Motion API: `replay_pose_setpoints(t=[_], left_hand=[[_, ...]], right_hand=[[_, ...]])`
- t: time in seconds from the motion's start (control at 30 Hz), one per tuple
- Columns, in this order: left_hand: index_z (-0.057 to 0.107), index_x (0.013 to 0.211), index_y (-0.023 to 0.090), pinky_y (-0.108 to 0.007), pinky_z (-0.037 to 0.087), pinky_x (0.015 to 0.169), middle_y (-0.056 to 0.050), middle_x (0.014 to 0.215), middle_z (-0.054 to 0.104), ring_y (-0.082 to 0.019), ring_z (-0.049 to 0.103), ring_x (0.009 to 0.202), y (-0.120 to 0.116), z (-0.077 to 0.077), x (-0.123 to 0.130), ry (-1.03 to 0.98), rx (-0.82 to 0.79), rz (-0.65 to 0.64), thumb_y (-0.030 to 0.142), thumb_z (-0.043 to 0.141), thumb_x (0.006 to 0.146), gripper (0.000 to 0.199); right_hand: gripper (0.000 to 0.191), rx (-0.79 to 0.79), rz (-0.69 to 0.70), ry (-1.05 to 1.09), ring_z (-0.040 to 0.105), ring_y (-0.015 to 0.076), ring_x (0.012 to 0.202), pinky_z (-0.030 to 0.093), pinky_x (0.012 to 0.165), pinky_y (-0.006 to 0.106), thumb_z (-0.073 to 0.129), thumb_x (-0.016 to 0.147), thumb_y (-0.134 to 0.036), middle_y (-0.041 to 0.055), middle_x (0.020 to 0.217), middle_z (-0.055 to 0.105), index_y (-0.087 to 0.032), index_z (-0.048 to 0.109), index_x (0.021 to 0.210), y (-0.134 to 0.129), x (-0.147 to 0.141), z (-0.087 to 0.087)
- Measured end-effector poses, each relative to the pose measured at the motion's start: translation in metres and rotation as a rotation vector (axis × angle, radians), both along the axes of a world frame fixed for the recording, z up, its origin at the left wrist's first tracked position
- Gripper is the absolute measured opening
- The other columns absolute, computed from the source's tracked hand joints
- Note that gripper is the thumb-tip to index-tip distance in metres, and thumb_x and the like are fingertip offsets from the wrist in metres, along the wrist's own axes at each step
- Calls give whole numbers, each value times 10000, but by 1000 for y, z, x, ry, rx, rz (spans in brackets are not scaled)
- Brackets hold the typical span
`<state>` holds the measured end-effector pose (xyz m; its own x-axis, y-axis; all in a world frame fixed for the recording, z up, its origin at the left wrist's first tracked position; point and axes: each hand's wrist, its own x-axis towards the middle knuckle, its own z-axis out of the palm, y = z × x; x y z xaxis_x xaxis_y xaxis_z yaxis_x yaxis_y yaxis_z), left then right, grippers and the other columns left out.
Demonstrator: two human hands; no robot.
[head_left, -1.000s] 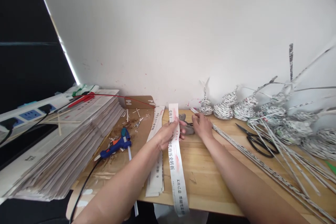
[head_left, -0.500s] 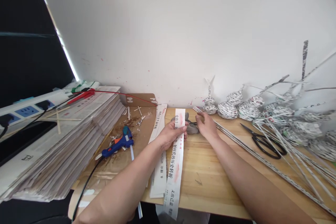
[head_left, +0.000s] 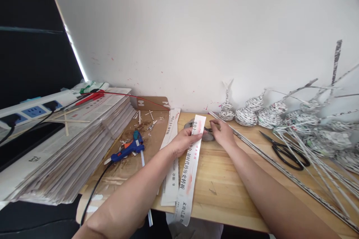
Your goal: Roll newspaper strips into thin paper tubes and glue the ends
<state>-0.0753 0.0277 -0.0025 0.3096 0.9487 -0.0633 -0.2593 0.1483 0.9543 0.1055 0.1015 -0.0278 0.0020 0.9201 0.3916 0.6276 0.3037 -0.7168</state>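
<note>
A long printed paper strip (head_left: 187, 179) is pinched near its upper end by my left hand (head_left: 185, 140), its lower end hanging past the table's front edge. Just right of it, my right hand (head_left: 223, 131) has its fingers drawn together beside a grey object (head_left: 208, 135); what they grip, if anything, is too small to make out. The grey object lies partly behind the strip and the fingers. More printed strips (head_left: 170, 171) lie flat to the left of the held one.
Black scissors (head_left: 288, 153) and long paper rods (head_left: 269, 160) lie at the right, before woven paper gourd shapes (head_left: 246, 114) along the wall. A blue glue gun (head_left: 127, 150) rests on cardboard (head_left: 112, 179). At far left stand stacked newspapers (head_left: 92, 149) and a power strip (head_left: 36, 110).
The top of the held strip has tilted to the right. My left hand has shifted slightly right with it. The whole view has turned a little.
</note>
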Motion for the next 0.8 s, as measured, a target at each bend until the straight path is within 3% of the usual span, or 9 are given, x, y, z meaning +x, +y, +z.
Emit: replay_pose_setpoints(t=[0.13, 0.27, 0.4, 0.5, 0.63, 0.7, 0.8], left_hand=[[719, 871, 177, -254, 369, 601, -44, 767, 640, -130, 516, 624, 1, -3, 1, 35, -7, 1, 350, 770, 628, 303], [721, 889, 164, -259, 380, 570, -68, 810, 640, -140, 529, 632, 0, -4, 2, 37, 42, -25, 362, 760, 640, 320], [720, 890, 151, -217, 297, 414, -42, 689, 597, -76, 429, 482, 1, -2, -1, 99, 9, -89, 347, 760, 644, 317], [700, 972, 147, -172, 329, 396, -62, 805, 633, -62, 489, 533, 4, 3, -5, -10, -66, -82, 271, 757, 660, 341], [666, 1030, 141, -214, 526, 682, -95, 977, 660, -141, 638, 811, 6, 8, -8, -185, -175, -64, 108, 722, 678, 358], [667, 992, 125, -274, 534, 786, -111, 997, 664, -178, 650, 880, 5, 8, -6, -201, -183, -112, 92, 698, 702, 294], [672, 913, 100, -311, 534, 819, -129, 973, 674, -187, 663, 859, 4, 4, -4, -160, -189, -130, 161, 673, 754, 170]], right_hand=[[346, -155, 278, 406, 615, 214, 724, 462, 611, 319, 506, 827, -491, 69, 769, 680, -189, 673, 793, -12, -8, 16], [388, -323, 525, 574, 488, 122, 501, 335, 428, 237, 532, 812, -527, 23, 591, 588, -172, 652, 712, -27, -14, 29], [346, -325, 473, 573, 392, 91, 444, 275, 405, 228, 614, 761, -492, -14, 511, 520, -164, 644, 654, -33, -15, 34], [325, -337, 466, 573, 430, 101, 483, 284, 421, 231, 629, 748, -476, 4, 564, 577, -159, 672, 688, -33, -16, 33], [319, -336, 495, 552, 459, 103, 492, 338, 445, 236, 640, 746, -452, 15, 590, 601, -151, 653, 644, -35, -18, 31], [313, -367, 493, 585, 472, 108, 483, 353, 435, 235, 649, 736, -459, 1, 560, 575, -159, 639, 647, -36, -20, 29], [320, -423, 495, 611, 466, 105, 466, 330, 406, 222, 658, 723, -480, -13, 521, 544, -166, 637, 664, -35, -20, 26]])
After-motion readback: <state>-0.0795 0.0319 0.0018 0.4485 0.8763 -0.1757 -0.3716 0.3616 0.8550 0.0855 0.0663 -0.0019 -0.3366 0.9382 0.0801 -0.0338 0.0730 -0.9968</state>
